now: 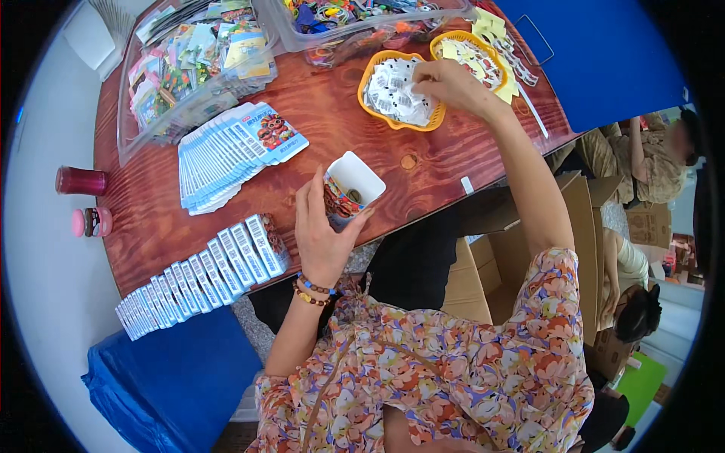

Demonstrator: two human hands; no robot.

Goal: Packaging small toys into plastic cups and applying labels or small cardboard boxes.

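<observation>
My left hand (321, 230) is wrapped round a small printed cardboard box (364, 175). The box stands at the table's near edge, its white flap raised and its top open; a small dark greenish thing shows inside. Out to the right, my right hand (457, 87) is over a yellow plastic basket (364, 94) filled with small white packets (396, 94) with dark marks. Its fingers are pinched together at the packets; whatever they hold is hidden.
Flat blue-and-white cartons (226, 155) lie fanned out; a row of boxes (204, 275) lines the near left edge. Clear bins hold colourful packets (200, 60) and small toys (340, 15). Another yellow basket (502, 75) stands beyond. A cardboard carton (495, 264) is below. People sit at right.
</observation>
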